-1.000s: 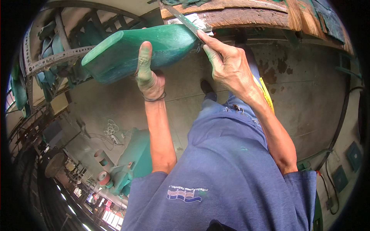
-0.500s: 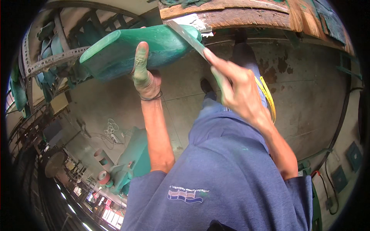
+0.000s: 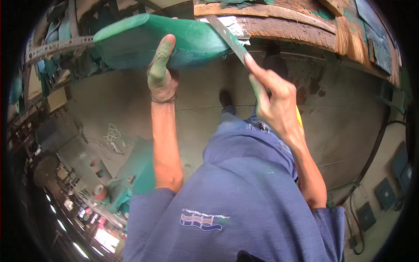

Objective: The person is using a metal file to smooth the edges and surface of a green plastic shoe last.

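Nearest the camera is the person's blue shirt (image 3: 244, 201), filling the bottom of the frame, with both bare forearms rising out of it. Past that there's a concrete floor (image 3: 340, 113), and a shoe (image 3: 226, 99) pokes out right between the arms.

The left hand (image 3: 160, 75), smeared with green, grips the near edge of a green moulded slab (image 3: 161, 41), thumb laid up across its face while the other fingers are hidden behind it. The slab sits up at the far left-centre, long axis running left to right, rounded end pointing left, right end meeting a worn wooden bench (image 3: 288, 24).

The right hand (image 3: 273, 102) is closed tight round a flat metal blade (image 3: 227, 36), index finger stretched along it. The blade slants from the hand up and left, its tip lying on the right end of the slab. Its handle is buried in the fist, so hard to say what kind it is.

Far left there's a metal rack (image 3: 52, 48) and green clutter, too warped and dim to make out. The bench gets cut off at the top edge.
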`<state>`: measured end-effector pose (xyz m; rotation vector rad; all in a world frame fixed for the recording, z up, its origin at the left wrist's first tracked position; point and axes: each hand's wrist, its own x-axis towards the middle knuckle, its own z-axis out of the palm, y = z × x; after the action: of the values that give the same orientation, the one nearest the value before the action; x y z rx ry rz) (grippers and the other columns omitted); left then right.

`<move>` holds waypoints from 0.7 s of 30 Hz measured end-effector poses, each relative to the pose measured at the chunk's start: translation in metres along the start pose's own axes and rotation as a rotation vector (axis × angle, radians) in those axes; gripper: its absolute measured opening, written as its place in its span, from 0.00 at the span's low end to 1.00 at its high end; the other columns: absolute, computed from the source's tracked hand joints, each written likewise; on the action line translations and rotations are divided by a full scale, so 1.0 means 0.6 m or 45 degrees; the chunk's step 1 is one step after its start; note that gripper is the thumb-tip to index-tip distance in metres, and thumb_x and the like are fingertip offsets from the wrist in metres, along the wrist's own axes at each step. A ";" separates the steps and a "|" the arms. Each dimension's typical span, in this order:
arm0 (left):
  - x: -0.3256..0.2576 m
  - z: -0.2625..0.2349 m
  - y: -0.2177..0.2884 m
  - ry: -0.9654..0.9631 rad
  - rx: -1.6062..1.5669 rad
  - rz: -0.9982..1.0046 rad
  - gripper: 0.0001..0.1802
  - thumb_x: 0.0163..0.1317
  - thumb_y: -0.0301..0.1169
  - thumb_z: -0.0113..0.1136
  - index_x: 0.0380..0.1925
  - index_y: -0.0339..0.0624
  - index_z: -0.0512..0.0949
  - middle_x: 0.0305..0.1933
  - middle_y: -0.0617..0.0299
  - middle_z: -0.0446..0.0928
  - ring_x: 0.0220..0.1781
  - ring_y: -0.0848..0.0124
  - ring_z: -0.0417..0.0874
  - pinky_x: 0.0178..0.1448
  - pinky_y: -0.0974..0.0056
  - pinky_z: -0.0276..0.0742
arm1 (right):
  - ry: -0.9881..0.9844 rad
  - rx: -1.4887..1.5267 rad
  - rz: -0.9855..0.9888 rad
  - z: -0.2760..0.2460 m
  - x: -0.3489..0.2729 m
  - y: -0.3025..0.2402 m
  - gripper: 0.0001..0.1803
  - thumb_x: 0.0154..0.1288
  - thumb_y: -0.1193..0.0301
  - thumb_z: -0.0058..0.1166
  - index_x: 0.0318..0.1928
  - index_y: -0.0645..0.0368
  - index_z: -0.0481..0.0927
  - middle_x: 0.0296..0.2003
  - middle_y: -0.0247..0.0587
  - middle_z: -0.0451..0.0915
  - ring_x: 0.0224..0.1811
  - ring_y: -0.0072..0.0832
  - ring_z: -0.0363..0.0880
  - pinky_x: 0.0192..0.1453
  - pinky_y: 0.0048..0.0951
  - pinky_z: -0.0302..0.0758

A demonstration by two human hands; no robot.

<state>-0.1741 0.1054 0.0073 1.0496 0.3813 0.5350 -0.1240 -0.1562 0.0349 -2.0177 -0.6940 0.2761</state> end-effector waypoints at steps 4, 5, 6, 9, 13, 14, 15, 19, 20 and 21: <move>0.013 -0.007 0.000 -0.072 0.012 -0.045 0.23 0.72 0.30 0.73 0.65 0.37 0.83 0.63 0.57 0.87 0.64 0.66 0.87 0.74 0.56 0.82 | 0.052 -0.022 -0.137 0.026 0.072 0.038 0.29 0.72 0.82 0.64 0.71 0.46 0.85 0.25 0.49 0.75 0.25 0.43 0.77 0.35 0.42 0.76; 0.017 -0.015 -0.004 -0.035 0.113 -0.058 0.32 0.70 0.38 0.75 0.70 0.36 0.79 0.70 0.52 0.84 0.70 0.61 0.84 0.79 0.50 0.79 | 0.064 0.003 -0.165 0.027 0.062 0.041 0.29 0.72 0.82 0.64 0.71 0.47 0.85 0.25 0.49 0.75 0.25 0.43 0.77 0.35 0.42 0.76; 0.013 -0.020 -0.006 -0.026 0.104 -0.059 0.32 0.70 0.38 0.75 0.70 0.36 0.79 0.70 0.52 0.84 0.70 0.61 0.84 0.79 0.50 0.79 | 0.078 0.029 -0.191 0.026 0.051 0.042 0.30 0.71 0.82 0.65 0.71 0.47 0.85 0.25 0.49 0.75 0.25 0.43 0.77 0.35 0.42 0.76; 0.010 -0.023 -0.001 -0.013 0.117 -0.028 0.32 0.70 0.38 0.75 0.70 0.37 0.80 0.69 0.52 0.84 0.70 0.61 0.84 0.79 0.50 0.79 | 0.021 -0.026 -0.036 0.003 -0.011 0.016 0.31 0.71 0.83 0.64 0.72 0.47 0.85 0.26 0.49 0.76 0.25 0.43 0.78 0.34 0.41 0.76; 0.020 -0.023 -0.012 -0.012 0.142 -0.021 0.32 0.70 0.39 0.76 0.69 0.36 0.80 0.70 0.52 0.84 0.69 0.61 0.85 0.78 0.52 0.78 | 0.018 -0.116 -0.146 0.005 0.041 0.027 0.31 0.72 0.82 0.64 0.72 0.46 0.84 0.26 0.49 0.77 0.26 0.43 0.79 0.36 0.42 0.77; 0.021 -0.021 -0.013 0.000 0.166 -0.019 0.32 0.70 0.40 0.76 0.69 0.36 0.80 0.70 0.52 0.84 0.69 0.62 0.85 0.78 0.52 0.79 | 0.024 -0.127 -0.194 0.011 0.057 0.043 0.32 0.72 0.82 0.63 0.73 0.46 0.83 0.26 0.48 0.77 0.27 0.41 0.79 0.36 0.41 0.77; 0.024 -0.023 -0.014 -0.007 0.168 -0.020 0.32 0.70 0.40 0.76 0.69 0.36 0.80 0.70 0.52 0.84 0.69 0.62 0.85 0.78 0.52 0.79 | 0.018 -0.110 -0.165 0.012 0.062 0.049 0.32 0.71 0.82 0.63 0.74 0.46 0.83 0.26 0.48 0.77 0.27 0.41 0.79 0.36 0.41 0.77; 0.019 -0.026 -0.008 -0.001 0.133 -0.047 0.32 0.70 0.39 0.76 0.69 0.36 0.80 0.69 0.52 0.84 0.68 0.62 0.85 0.77 0.54 0.79 | -0.035 -0.136 -0.049 -0.004 0.002 0.017 0.33 0.71 0.83 0.63 0.73 0.44 0.84 0.25 0.47 0.77 0.27 0.38 0.80 0.36 0.40 0.77; 0.017 -0.024 -0.005 0.002 0.134 -0.049 0.32 0.70 0.39 0.76 0.69 0.36 0.80 0.69 0.52 0.84 0.68 0.63 0.85 0.77 0.54 0.79 | 0.044 -0.066 -0.081 0.002 -0.018 0.017 0.34 0.70 0.84 0.64 0.74 0.44 0.84 0.25 0.48 0.76 0.26 0.39 0.79 0.36 0.41 0.78; 0.018 -0.024 -0.005 0.000 0.138 -0.050 0.32 0.70 0.39 0.76 0.69 0.36 0.80 0.69 0.52 0.84 0.68 0.63 0.85 0.77 0.54 0.79 | 0.054 -0.073 -0.082 0.005 -0.019 0.020 0.33 0.71 0.85 0.64 0.73 0.46 0.84 0.25 0.45 0.74 0.26 0.34 0.75 0.35 0.35 0.75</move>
<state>-0.1725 0.1208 -0.0026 1.1441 0.4340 0.4838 -0.1303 -0.1654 0.0226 -2.0454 -0.7462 0.1764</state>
